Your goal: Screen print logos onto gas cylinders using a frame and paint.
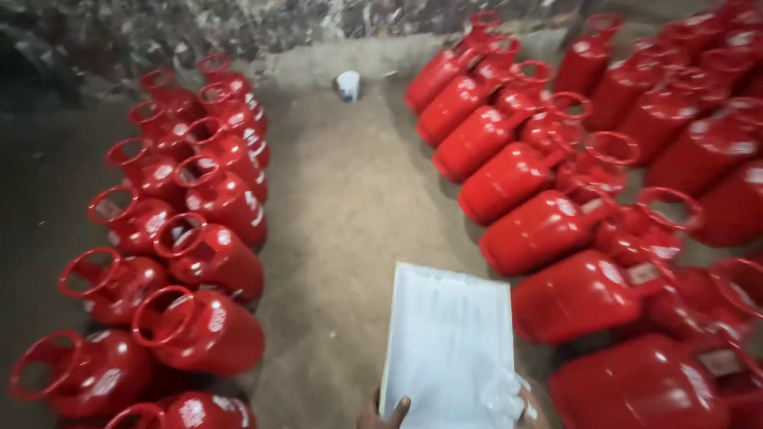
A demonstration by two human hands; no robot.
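**A:** What was hidden or cut off in the head view?

**B:** Only the fingertips of the left hand [387, 415] were seen, at the bottom edge; the palm and wrist were cut off. The right hand [531, 405] was blurred and largely covered by crumpled clear plastic, so whether its fingers were curled or spread could not be told. The far wall was smeared by motion blur, and a small white object [347, 84] on the ground at the far end could not be identified.

**B:** The left fingers were curled over the lower left corner of the white rectangular paper pad [449, 345], which was gripped there.

**A:** Where was the pad, and how was it aligned?

**B:** It was held low in the middle of the view, above the bare brown earthen aisle [350, 199]. Its long axis was directed away from the person, along the aisle, with the top edge tilted slightly to the left. Its faint markings were too blurred to be made out.

**A:** What flanked the aisle?

**B:** Red metal gas cylinders with ring handles were ranged on the left [208, 258] and on the right [540, 230]; the outermost ones were cropped by the frame.
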